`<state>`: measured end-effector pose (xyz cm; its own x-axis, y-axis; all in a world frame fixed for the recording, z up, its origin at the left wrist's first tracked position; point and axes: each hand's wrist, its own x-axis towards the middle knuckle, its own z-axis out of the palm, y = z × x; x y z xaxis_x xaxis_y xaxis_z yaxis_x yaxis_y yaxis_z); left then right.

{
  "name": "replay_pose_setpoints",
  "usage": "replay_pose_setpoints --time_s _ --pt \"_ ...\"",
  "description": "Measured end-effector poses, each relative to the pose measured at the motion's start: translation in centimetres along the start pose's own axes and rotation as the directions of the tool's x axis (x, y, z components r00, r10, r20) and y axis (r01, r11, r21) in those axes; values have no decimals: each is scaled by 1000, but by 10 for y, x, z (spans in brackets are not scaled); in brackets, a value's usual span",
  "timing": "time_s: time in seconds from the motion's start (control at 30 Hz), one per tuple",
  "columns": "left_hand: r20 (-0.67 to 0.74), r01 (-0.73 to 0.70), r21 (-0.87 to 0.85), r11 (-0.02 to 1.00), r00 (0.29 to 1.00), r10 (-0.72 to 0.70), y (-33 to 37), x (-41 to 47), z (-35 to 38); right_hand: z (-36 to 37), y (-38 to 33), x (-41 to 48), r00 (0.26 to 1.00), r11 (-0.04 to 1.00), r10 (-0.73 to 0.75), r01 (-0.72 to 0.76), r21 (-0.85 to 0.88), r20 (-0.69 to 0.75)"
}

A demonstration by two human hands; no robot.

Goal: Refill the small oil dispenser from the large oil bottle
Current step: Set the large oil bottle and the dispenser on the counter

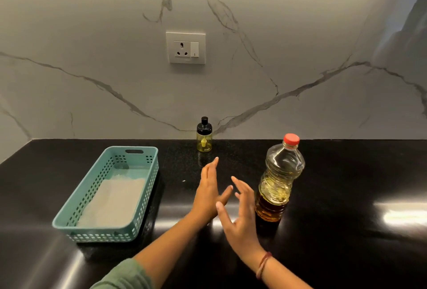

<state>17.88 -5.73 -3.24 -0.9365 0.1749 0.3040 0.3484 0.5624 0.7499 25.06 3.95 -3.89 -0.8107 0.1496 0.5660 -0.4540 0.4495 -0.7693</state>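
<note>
The small oil dispenser, yellowish glass with a black pump lid, stands upright at the back of the black counter against the marble wall. The large clear oil bottle with a red cap stands upright to the right, its lower part filled with amber oil. My left hand hovers flat and empty in front of the dispenser, fingers pointing toward it. My right hand is spread open just left of the large bottle, not touching it. The two hands sit close together, fingertips nearly meeting.
A teal perforated plastic basket with a pale cloth or paper inside sits on the counter's left. A wall socket is above the dispenser. Bright reflections show on the glossy counter at right.
</note>
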Motion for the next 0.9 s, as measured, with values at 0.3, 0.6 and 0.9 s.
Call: replay_pose_setpoints --time_s 0.3,0.6,0.9 --pt "-147 120 -40 992 981 -124 -36 79 -34 58 16 98 995 995 98 -97 30 -17" --pt "-77 342 -178 923 930 -359 -83 172 -23 116 75 179 933 931 360 -360 63 14" --pt "-30 298 -153 942 952 -306 -106 221 -9 158 121 228 882 882 472 -471 23 -2"
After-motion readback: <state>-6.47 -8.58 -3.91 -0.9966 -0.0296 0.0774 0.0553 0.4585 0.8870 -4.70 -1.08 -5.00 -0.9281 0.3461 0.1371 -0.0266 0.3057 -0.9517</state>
